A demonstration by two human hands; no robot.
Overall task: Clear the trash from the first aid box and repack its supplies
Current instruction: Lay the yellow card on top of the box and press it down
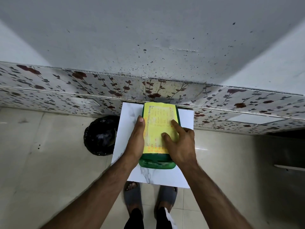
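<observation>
the green first aid box (157, 163) sits in the middle of a small white marble-look table (165, 176), its far end up against the floral tiled wall (231, 100). lid is down, and the big yellow printed label (158, 128) on top faces the camera, the print too blurred to read. both hands are on it. the left hand (136, 139) lies along the left edge of the lid, fingers together and stretched flat, thumb tip up near the label's corner, pressing against the side rather than gripping anything. the right hand (179, 142) is laid on top of the lid from the right, fingers spread and slightly bent, fingertips resting on the yellow label, nothing held in it. off to the left of the table, down on the pale floor tiles, stands a round bin lined with a black bag (100, 135), something crumpled showing inside. below the table edge, two feet in grey slides (133, 198) stand on the floor.
</observation>
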